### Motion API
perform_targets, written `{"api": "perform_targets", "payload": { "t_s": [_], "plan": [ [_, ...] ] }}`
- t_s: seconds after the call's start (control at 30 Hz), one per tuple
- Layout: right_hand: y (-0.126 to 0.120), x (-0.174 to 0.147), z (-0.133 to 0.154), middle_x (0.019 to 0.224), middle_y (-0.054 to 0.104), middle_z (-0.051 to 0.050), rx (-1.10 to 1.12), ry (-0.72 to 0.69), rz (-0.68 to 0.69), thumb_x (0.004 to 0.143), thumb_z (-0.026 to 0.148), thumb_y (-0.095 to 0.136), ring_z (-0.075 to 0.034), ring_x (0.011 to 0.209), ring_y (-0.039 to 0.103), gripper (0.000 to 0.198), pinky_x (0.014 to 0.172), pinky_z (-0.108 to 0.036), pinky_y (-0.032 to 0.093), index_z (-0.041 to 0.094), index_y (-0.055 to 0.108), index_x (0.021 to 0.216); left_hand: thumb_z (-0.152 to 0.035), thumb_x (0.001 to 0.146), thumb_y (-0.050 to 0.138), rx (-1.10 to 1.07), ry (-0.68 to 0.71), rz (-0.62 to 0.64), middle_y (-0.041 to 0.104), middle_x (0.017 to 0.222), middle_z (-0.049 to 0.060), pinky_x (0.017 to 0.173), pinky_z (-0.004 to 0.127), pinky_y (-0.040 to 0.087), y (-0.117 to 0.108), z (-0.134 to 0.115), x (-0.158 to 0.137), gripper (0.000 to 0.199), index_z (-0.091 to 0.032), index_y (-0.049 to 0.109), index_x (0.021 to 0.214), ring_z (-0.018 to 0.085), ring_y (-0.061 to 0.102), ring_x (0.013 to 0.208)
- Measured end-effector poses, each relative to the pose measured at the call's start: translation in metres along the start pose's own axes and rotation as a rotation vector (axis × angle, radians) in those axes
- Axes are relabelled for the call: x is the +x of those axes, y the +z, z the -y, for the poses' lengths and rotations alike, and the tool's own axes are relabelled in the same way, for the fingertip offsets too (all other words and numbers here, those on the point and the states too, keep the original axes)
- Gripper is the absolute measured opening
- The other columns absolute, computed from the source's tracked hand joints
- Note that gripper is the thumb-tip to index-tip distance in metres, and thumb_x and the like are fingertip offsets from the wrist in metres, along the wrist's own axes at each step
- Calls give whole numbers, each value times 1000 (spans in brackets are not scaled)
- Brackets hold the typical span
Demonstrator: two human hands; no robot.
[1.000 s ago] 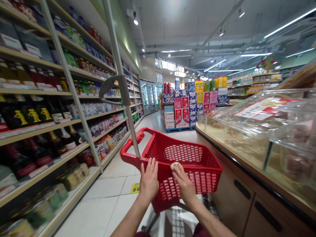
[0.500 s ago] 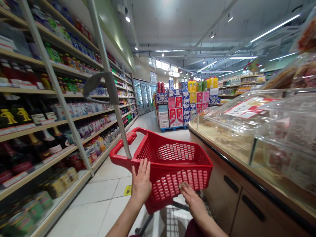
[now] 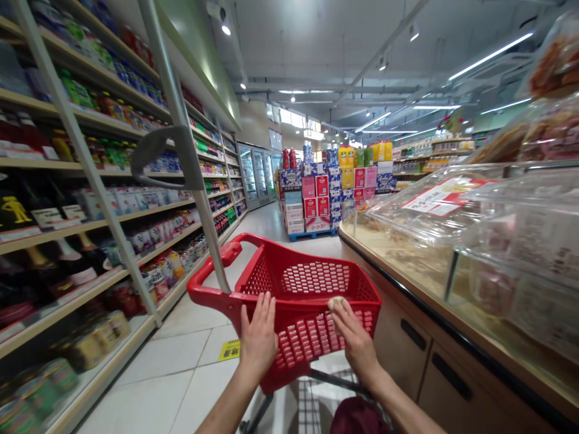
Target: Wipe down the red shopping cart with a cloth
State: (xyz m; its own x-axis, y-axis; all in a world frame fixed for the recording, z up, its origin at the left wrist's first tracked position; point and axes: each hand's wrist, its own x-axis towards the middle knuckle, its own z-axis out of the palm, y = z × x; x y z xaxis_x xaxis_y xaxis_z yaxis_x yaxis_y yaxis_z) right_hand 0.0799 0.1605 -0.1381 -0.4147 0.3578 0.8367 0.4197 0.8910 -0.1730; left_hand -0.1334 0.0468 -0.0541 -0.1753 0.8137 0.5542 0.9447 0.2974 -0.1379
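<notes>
"Resting on the red basket (image 3: 294,313), are they, both hands?"

"Both. The left hand (image 3: 259,337) lies against the near wall, its fingers (image 3: 260,310) straight and only slightly spread at the rim, thumb out to the side."

"And the right hand (image 3: 357,340)?"

"Its fingers (image 3: 349,316) are pressed together, holding a pale cloth (image 3: 335,302) on the near rim, toward the right corner. How tightly they pinch it, I can't tell."

"Where does the basket sit?"

"Above a dark frame bar (image 3: 332,381), its right end near the tabletop (image 3: 362,234). A metal pole (image 3: 204,223) rises by its left end, with a grey grip (image 3: 189,158) higher up."

"What does that tabletop carry?"

"Clear packages (image 3: 452,199), heaped up behind its black-trimmed edge."

"Anything on the floor (image 3: 158,389)?"

"A yellow label (image 3: 229,350), just left of the left hand. Shelves (image 3: 108,225) of bottles and cans line the left side. Past the basket's far rim, stacked boxes (image 3: 316,196) stand on a blue pallet (image 3: 313,235); their small print is too blurred to read."
</notes>
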Motion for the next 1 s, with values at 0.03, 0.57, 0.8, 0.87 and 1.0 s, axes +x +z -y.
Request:
{"api": "perform_targets", "payload": {
  "t_s": [0.03, 0.57, 0.8, 0.87, 1.0],
  "plan": [
    [-2, 4, -3, 132, 40, -5, -7, 19, -19, 84, 6, 33, -19, 126, 23, 48, 100, -42, 34, 23, 36, 129, -17, 67, 40, -5, 25, 9, 32, 137, 6, 106, 49, 10, 2, -5, 1, 61, -14, 35, 128, 22, 23, 128],
    [-3, -24, -25, 122, 52, -2, -60, -39, 78, 81, 1, 32, -14, 121, 33, 50, 93, -31, 43, 25, 45, 123, -18, 68, 39, 10, 29, 75, 24, 140, 8, 103, 51, 14, 16, -27, 0, 62, -14, 30, 130, 23, 17, 130],
    [-26, -25, -57, 133, 39, -3, -87, 115, -15, 79, 6, 36, -18, 127, 23, 51, 101, -41, 32, 23, 40, 127, -18, 68, 39, 13, 31, 55, 24, 140, 8, 103, 51, 15, 17, -26, -1, 64, -14, 29, 131, 24, 14, 131],
    [-28, -37, -68, 131, 41, -2, -103, 153, 19, 76, 3, 34, -17, 126, 25, 54, 99, -39, 35, 24, 43, 125, -19, 68, 39, 9, 39, 53, 24, 140, 9, 103, 52, 15, 18, -26, -1, 64, -14, 29, 131, 24, 14, 131],
    [-28, -57, -75, 124, 49, 1, -83, 161, 128, 74, 4, 34, -15, 122, 34, 53, 93, -33, 43, 28, 49, 120, -16, 67, 38, 18, 44, 57, 23, 140, 9, 103, 52, 15, 18, -26, -1, 64, -13, 30, 131, 24, 14, 131]
  ]
}}
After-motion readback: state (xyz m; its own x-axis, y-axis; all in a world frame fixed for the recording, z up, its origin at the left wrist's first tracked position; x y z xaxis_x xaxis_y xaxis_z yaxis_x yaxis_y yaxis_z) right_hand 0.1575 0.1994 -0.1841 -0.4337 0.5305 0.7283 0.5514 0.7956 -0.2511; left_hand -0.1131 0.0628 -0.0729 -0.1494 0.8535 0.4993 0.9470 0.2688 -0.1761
